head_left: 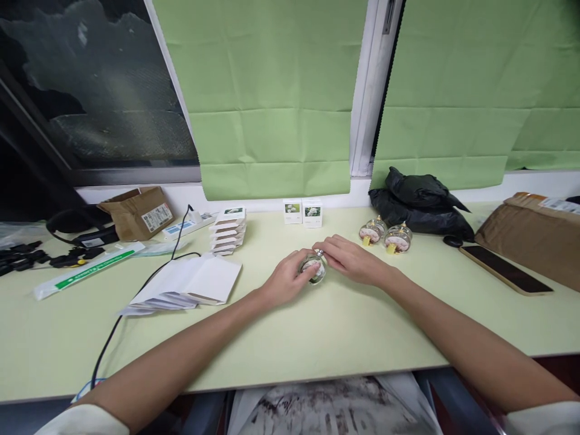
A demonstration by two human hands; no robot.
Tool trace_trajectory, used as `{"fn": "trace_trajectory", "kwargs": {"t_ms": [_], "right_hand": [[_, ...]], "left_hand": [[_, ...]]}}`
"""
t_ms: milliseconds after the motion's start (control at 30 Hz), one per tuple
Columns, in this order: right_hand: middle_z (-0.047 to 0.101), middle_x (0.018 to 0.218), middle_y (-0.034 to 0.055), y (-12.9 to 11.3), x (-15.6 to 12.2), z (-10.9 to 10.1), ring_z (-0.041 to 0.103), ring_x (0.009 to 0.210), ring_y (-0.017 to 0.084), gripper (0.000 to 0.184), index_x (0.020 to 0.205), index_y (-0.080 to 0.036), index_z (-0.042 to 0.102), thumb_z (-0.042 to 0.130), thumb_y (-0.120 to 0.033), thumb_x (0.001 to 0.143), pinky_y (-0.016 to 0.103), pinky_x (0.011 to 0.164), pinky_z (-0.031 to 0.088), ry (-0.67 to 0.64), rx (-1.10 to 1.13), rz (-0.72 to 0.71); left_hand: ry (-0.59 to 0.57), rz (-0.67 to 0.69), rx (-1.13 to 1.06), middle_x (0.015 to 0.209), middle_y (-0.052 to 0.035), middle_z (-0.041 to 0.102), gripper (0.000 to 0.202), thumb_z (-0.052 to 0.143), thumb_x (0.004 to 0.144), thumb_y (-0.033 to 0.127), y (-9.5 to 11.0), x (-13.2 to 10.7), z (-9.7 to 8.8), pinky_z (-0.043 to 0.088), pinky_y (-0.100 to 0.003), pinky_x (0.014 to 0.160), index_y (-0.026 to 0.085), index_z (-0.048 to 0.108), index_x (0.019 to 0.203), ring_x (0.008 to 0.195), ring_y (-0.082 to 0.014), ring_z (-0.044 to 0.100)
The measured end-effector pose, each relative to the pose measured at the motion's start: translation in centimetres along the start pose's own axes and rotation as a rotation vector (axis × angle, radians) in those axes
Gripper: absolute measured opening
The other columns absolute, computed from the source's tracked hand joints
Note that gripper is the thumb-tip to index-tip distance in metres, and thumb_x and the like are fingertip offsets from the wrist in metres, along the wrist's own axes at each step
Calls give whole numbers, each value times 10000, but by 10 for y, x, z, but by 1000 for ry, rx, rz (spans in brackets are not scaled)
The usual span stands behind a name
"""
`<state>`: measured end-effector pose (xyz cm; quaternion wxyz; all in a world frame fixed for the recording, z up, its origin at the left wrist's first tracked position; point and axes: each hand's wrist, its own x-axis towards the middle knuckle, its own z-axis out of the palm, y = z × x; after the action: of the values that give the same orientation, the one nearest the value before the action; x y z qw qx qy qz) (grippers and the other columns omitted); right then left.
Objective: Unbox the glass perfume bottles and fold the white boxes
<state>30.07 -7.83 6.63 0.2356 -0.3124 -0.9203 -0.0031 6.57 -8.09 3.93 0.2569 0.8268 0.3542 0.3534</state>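
Observation:
A small round glass jar (319, 275) with a pale label and a metal top is at the middle of the table. My left hand (288, 277) wraps round its body, thumb across the label. The fingers of my right hand (347, 257) are closed on the jar's metal top, partly hiding it. Two similar glass jars, a nearer one (398, 240) and one just left of it (372, 231), stand to the right, each with a gold top, pink label and yellow tag.
Two small white boxes (302, 213) stand at the back. Left are stacked boxes (229, 229), flat white cartons (194, 284), a black cable (149, 275) and a cardboard box (142, 214). Right lie black plastic bags (417, 205), a phone (505, 270) and a brown parcel (530, 241).

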Motion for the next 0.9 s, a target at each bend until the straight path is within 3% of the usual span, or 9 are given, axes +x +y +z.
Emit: {"fn": "trace_trajectory", "kwargs": {"t_ms": [167,400,500,633,733,900], "right_hand": [[606,1060,112,1,2,3,520,983,285,212,1170,-189,550,395,-134,1035,405,837,447,-52,-200,-67],[592,1009,104,0,7,5,493,919,281,138,1042,-203,539,411,-156,1023,396,809,416,-51,-242,-59],[594,1015,102,10,6,-6,505,940,276,138,1045,-205,532,423,-140,993,387,818,416,-21,-206,15],[594,1023,114,39,-6,-26,516,956,277,219,1099,-191,523,366,-102,974,381,818,413,105,-201,220],[621,1041,117,57,-15,-31,550,960,264,209,1100,-188,529,349,-138,1006,356,807,410,5,-191,268],[670,926,86,67,-21,-23,582,825,223,132,946,-205,556,434,-168,979,300,700,351,-252,-207,337]], "left_hand": [[-131,-18,-150,1052,-49,728,358,485,1032,474,7,1,-10,496,-317,851,199,682,1147,947,-218,650],[-153,-37,-193,978,-65,719,413,505,1007,527,11,8,-16,498,-313,800,173,712,1055,887,-209,629],[-160,-36,-189,1007,-70,722,434,506,1005,545,12,8,-20,502,-319,814,173,710,1096,902,-213,630],[-172,-62,-187,1120,-67,725,439,522,1002,559,5,7,-21,505,-323,873,196,702,1169,981,-221,649],[-113,-64,-172,1160,-62,720,431,509,1010,561,-3,7,-18,505,-327,908,210,687,1185,1028,-226,653],[-5,-100,-87,1148,-47,731,449,505,1011,568,-18,11,-12,505,-357,924,230,641,1272,1028,-234,660]]}}
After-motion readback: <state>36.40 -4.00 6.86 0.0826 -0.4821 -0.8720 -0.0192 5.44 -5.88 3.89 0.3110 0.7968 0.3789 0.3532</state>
